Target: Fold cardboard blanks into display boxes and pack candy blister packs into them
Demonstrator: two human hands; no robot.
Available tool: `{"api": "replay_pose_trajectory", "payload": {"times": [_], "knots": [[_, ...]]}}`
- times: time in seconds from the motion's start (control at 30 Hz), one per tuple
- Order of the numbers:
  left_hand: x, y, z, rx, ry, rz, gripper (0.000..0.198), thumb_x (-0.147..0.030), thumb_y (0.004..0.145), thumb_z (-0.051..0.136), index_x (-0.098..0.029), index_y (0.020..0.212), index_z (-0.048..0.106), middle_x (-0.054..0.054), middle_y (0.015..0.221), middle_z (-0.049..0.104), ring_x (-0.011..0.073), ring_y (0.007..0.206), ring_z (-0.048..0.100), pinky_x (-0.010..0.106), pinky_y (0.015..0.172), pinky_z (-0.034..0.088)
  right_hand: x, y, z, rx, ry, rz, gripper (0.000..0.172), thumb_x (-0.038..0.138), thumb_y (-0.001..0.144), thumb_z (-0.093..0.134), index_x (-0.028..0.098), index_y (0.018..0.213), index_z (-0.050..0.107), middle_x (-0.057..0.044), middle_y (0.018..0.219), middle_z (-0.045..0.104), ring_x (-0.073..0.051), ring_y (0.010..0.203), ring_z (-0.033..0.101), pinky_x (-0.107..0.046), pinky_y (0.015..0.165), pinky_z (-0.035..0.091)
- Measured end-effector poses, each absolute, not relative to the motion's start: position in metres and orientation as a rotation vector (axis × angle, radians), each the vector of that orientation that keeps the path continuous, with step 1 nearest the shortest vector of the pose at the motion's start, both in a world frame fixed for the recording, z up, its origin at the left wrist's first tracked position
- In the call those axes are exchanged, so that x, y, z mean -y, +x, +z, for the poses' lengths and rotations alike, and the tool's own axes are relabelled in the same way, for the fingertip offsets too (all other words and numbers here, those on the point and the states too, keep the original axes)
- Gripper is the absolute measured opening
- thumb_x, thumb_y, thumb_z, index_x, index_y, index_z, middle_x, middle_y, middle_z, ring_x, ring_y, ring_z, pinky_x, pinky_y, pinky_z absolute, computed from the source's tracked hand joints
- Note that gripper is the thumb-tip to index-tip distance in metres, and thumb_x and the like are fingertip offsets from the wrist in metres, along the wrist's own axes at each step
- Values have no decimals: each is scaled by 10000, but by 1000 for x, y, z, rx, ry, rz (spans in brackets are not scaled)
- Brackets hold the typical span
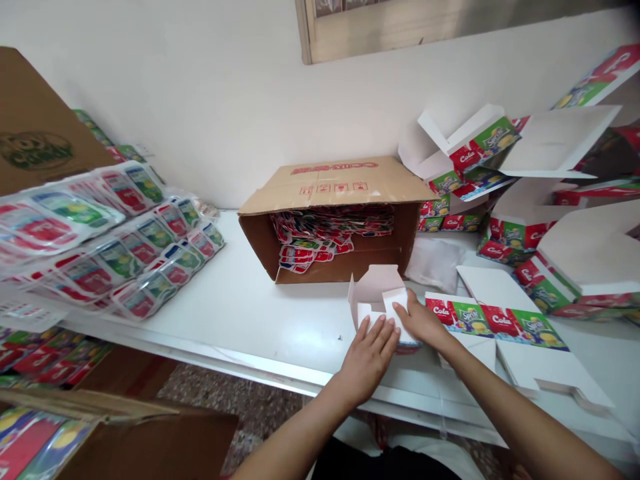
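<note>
- The small box (377, 287) stands on the white table (265, 327), directly under the fingers, in front of the large carton (330, 187); its long axis is hard to tell.
- Left hand (369, 352): fingers extended flat against the near white panel.
- Right hand (420, 319): thumb and fingers gripping the right side; both hands touch, neither nearer.
- The box is partly folded, white inside, its back flap upright.

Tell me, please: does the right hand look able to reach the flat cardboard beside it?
Probably yes. The flat cardboard lies close beside the right hand, and nothing seems to block it, though that hand is busy at the small box.
</note>
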State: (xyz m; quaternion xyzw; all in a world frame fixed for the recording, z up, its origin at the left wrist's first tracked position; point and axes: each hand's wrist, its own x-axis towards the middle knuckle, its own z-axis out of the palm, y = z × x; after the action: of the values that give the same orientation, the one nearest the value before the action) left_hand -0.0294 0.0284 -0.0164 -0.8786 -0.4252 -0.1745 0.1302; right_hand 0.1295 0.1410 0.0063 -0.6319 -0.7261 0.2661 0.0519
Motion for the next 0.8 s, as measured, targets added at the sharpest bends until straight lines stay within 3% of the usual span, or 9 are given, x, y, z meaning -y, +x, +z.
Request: {"api": "replay_pose_trajectory", "payload": {"times": [0.13, 0.2, 0.27, 0.37, 0.47, 0.6, 0.7, 0.8], "knots": [[-29, -41, -10, 1465, -2227, -1362, 386, -202, 910, 458, -201, 1295, 444, 147, 1345, 519, 249, 1327, 416, 505, 1105, 304, -132, 135, 6, 2212, -1935, 806, 578, 395, 950, 295, 63, 1421, 255, -205, 1233, 600, -312, 1040, 623, -365, 809, 433], [-41, -50, -3, 1968, -1821, -1748, 369, -292, 930, 455, -198, 1287, 437, 157, 1331, 516, 243, 1300, 443, 485, 1075, 346, -127, 135, 5, 2218, -1915, 815, 581, 396, 950, 295, 74, 1431, 246, -204, 1262, 583, -311, 1052, 619, -361, 804, 436], [-58, -58, 3, 2513, -1609, -1869, 411, -391, 936, 447, -169, 1282, 446, 175, 1336, 515, 245, 1268, 479, 436, 1016, 411, -122, 135, 5, 2227, -1880, 829, 588, 396, 950, 297, 80, 1442, 234, -208, 1290, 563, -317, 1064, 613, -364, 805, 438], [-79, -61, 5, 2743, -1794, -1725, 523, -435, 855, 580, -118, 1262, 490, 197, 1243, 594, 247, 1127, 595, 357, 896, 489, -111, 133, 7, 2221, -1829, 870, 587, 396, 951, 297, 81, 1442, 236, -213, 1281, 568, -315, 1049, 621, -365, 807, 442], [-85, -54, 7, 2764, -1955, -1452, 565, -352, 781, 660, -133, 1274, 494, 169, 1171, 642, 274, 1113, 591, 388, 916, 466, -101, 132, 11, 2199, -1786, 901, 578, 392, 952, 297, 84, 1438, 238, -206, 1265, 580, -303, 1055, 620, -356, 826, 443], [-80, -41, 15, 2743, -2050, -1065, 433, -232, 788, 580, -145, 1210, 540, 168, 1122, 652, 346, 1181, 509, 500, 1002, 350, -91, 136, 9, 2184, -1797, 912, 610, 420, 951, 292, 66, 1445, 238, -222, 1311, 540, -323, 1126, 581, -392, 870, 441], [-78, -38, 21, 2734, -2089, -871, 425, -210, 805, 533, -107, 1217, 524, 195, 1083, 651, 357, 1135, 531, 502, 996, 335, -95, 147, 4, 2138, -1770, 996, 676, 492, 948, 272, 73, 1476, 216, -215, 1383, 479, -325, 1223, 513, -431, 952, 413], [-77, -38, 22, 2739, -2140, -773, 466, -215, 812, 530, -101, 1262, 488, 189, 1074, 655, 345, 1095, 557, 473, 979, 352, -118, 164, 5, 2009, -1688, 1200, 708, 617, 928, 189, 158, 1429, 391, -148, 1374, 515, -293, 1254, 493, -438, 1026, 373]]}}
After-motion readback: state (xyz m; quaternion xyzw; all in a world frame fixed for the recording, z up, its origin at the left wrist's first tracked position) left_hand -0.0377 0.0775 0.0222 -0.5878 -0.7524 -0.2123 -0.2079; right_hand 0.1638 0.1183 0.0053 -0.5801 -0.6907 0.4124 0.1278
